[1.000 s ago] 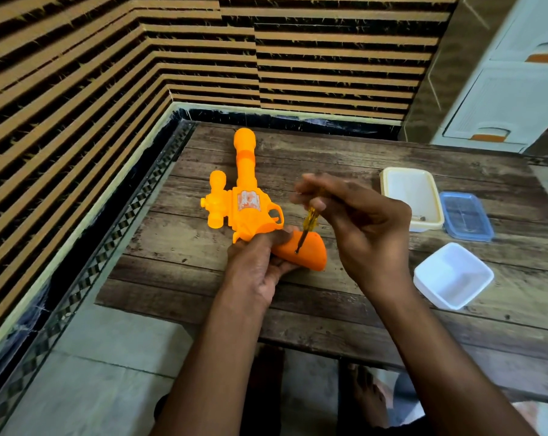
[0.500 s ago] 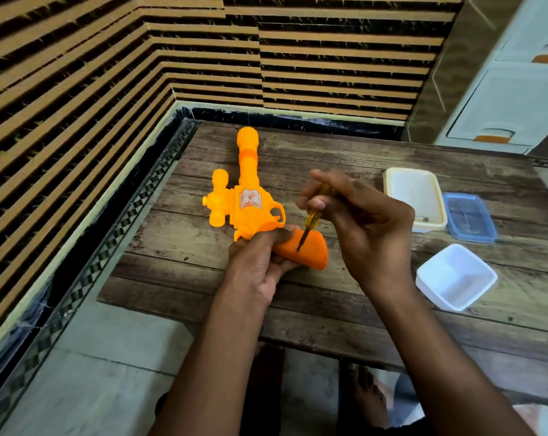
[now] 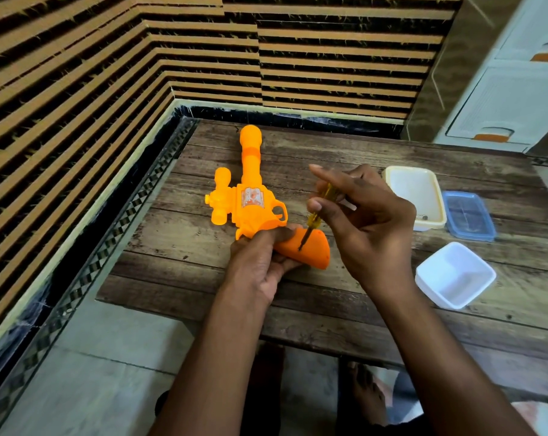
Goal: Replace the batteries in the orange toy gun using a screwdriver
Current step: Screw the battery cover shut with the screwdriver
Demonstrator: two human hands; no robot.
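Head view is showing the orange toy gun [image 3: 250, 196] lying flat on the wooden table [image 3: 345, 325], barrel running away toward the wall and grip pointing back and right, where the left hand [image 3: 260, 262] is gripping it at the base of the handle. Just right of that, the yellow screwdriver [image 3: 316, 215] is leaning steeply, tip touching the handle's upper face and shaft rising up-right into the right hand [image 3: 367, 221], which is pinching it between thumb and fingers, forefinger straight. The right hand is working as the nearer one to the screw point, so I judge any turning is depending on the shaft standing square over that spot.
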